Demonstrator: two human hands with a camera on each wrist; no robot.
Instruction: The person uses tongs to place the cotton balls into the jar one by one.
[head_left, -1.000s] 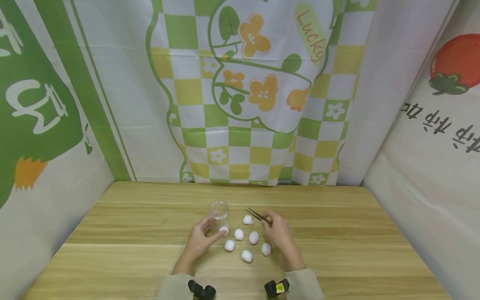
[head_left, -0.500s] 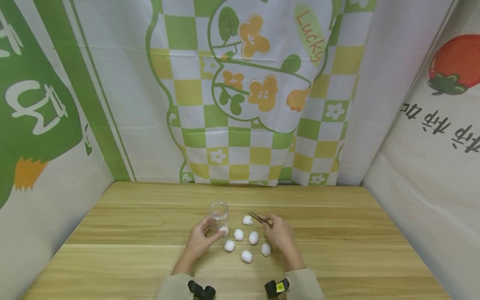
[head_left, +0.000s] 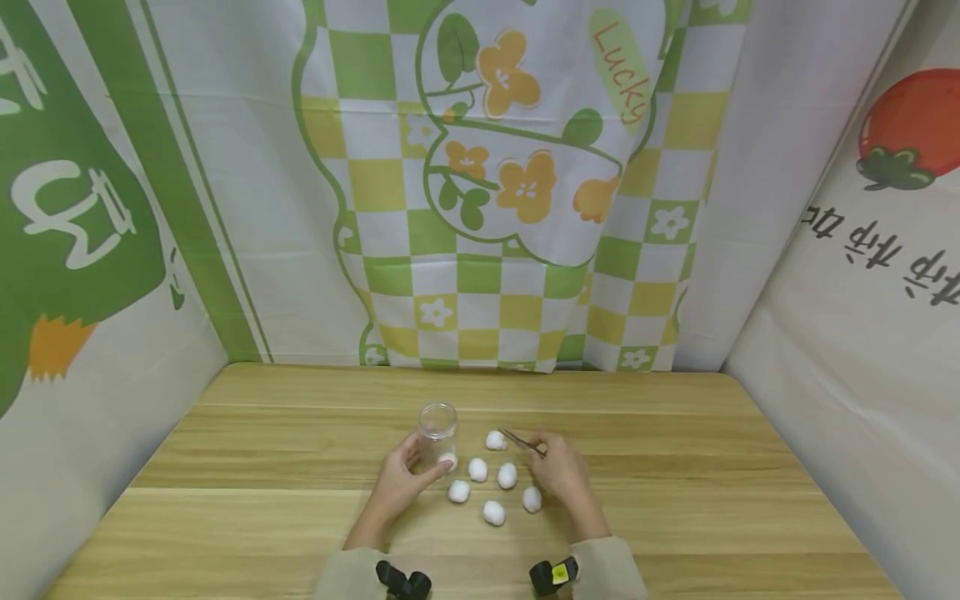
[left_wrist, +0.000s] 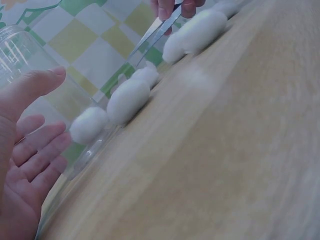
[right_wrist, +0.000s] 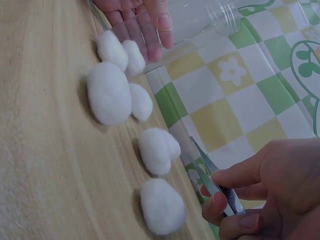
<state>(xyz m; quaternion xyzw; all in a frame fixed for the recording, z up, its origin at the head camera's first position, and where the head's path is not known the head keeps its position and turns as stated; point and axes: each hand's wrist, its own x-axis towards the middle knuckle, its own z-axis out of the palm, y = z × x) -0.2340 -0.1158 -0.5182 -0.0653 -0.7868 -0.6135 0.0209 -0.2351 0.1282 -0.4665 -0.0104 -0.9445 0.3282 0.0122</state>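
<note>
A clear, lidless jar (head_left: 438, 423) stands upright on the wooden table, and my left hand (head_left: 401, 479) holds it from the left, thumb in front and fingers behind. One white cotton ball (head_left: 447, 459) shows low in the jar. My right hand (head_left: 560, 467) pinches metal tweezers (right_wrist: 212, 182) between thumb and fingers. The tweezers' two tips are spread apart in the right wrist view, with nothing between them. In the head view they point left, right beside the farthest cotton ball (head_left: 495, 440). Several more cotton balls (head_left: 507, 476) lie loose between the hands.
The wooden table (head_left: 675, 467) reaches back to a checked green, yellow and white curtain (head_left: 480, 317). Printed cloth walls (head_left: 832, 350) close in both sides. The nearest cotton ball (head_left: 493, 512) lies between the two forearms, and another ball (head_left: 532, 499) sits close to the right wrist.
The tweezers' tips have come down and toward me, to beside the farthest cotton ball, and their gap looks narrower. The left hand, jar and cotton balls have stayed put.
</note>
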